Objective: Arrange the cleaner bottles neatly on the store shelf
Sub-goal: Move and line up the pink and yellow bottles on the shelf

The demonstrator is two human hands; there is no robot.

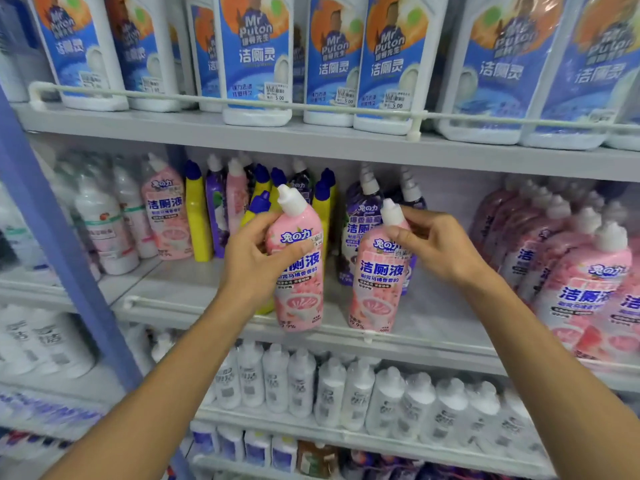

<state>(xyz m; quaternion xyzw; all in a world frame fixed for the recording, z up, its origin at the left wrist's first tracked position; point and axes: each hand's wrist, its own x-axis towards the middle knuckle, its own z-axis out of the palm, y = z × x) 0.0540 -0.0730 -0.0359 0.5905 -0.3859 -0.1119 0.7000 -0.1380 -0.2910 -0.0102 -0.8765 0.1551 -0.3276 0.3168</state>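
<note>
Two pink cleaner bottles with white caps stand at the front of the middle shelf (433,327). My left hand (256,258) grips the left pink bottle (299,282) around its upper body, tilting it slightly. My right hand (433,244) pinches the neck of the right pink bottle (377,289), just below its white cap. Behind them stand purple bottles (353,230) and yellow bottles with blue caps (197,220).
More pink bottles (585,289) crowd the right of the same shelf, with another pink bottle (166,216) and white ones at the left. Blue-labelled white jugs (256,57) fill the shelf above; white bottles (360,396) line the shelf below. A blue upright post (52,237) stands at left.
</note>
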